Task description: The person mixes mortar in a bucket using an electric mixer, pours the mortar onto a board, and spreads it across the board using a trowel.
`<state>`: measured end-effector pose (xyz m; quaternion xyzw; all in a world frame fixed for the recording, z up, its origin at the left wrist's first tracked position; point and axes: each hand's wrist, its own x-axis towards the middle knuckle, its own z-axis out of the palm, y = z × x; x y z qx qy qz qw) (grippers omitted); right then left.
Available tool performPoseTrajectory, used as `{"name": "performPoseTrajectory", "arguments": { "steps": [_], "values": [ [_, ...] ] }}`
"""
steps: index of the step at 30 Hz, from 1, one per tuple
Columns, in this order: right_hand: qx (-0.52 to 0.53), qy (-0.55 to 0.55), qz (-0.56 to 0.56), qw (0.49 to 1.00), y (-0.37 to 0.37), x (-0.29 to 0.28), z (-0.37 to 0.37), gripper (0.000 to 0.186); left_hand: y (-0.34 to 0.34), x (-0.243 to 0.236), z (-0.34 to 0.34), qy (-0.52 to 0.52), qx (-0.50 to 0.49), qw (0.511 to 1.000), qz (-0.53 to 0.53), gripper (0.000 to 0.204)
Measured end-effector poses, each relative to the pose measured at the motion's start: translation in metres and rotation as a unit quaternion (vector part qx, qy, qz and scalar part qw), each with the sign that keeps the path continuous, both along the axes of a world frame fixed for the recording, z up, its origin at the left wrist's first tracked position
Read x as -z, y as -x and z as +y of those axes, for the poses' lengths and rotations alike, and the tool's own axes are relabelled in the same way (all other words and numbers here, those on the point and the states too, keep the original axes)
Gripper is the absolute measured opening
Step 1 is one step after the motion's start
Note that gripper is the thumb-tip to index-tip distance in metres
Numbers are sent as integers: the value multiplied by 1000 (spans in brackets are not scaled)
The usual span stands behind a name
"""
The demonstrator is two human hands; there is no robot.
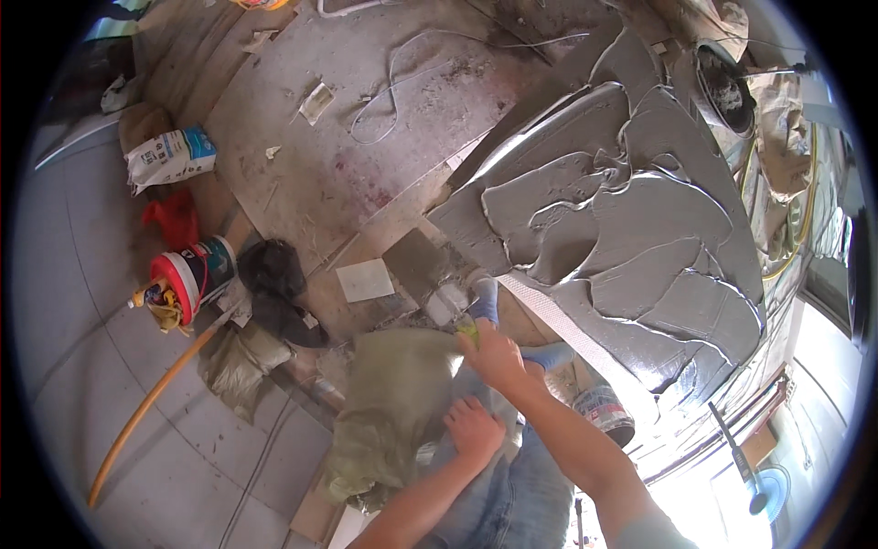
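My right hand (498, 357) is closed round the yellow-green handle (468, 328) of a hand tool. Its working end looks like a pale, mortar-smeared blade (448, 304), partly hard to make out. My left hand (476, 428) lies on my jeans-covered leg with its fingers spread, holding nothing. Right of and beyond my right hand lies a large slab (631, 229) thickly coated with wet grey mortar in swirled ridges. Next to my left hand bulges an olive-green plastic bag or cover (389, 393); what it contains is hidden.
A small white square (364, 280) lies on the floor beyond the tool. At left stand a red-rimmed bucket (187, 282), a dark bag (274, 274), an orange hose (155, 393) and a printed sack (172, 157). Tubs (604, 412) (725, 87) stand by the slab; a cable (393, 82) crosses the far floor.
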<state>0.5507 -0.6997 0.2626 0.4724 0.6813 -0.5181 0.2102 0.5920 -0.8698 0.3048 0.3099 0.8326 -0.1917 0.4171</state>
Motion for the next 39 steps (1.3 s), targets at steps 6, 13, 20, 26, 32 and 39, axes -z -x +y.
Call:
{"name": "performPoseTrajectory", "arguments": {
  "steps": [6,13,20,26,32,39],
  "values": [
    [82,-70,14,994,42,-22,64,48,4,-4,-4,-7,-1,1000,-7,57],
    [56,18,61,996,96,7,63,47,6,-2,0,-11,24,998,-53,54],
    [259,-48,79,961,32,28,-3,46,-27,41,-27,-120,68,986,-89,45],
    [421,-68,22,904,-3,17,-38,43,-3,108,-97,-89,191,977,30,41],
    [576,-32,-65,814,-124,5,-57,42,-4,25,-1,-59,209,976,19,45],
    [649,-44,-164,742,-266,22,-108,36,-35,-2,26,-6,243,969,50,56]
  ]
}}
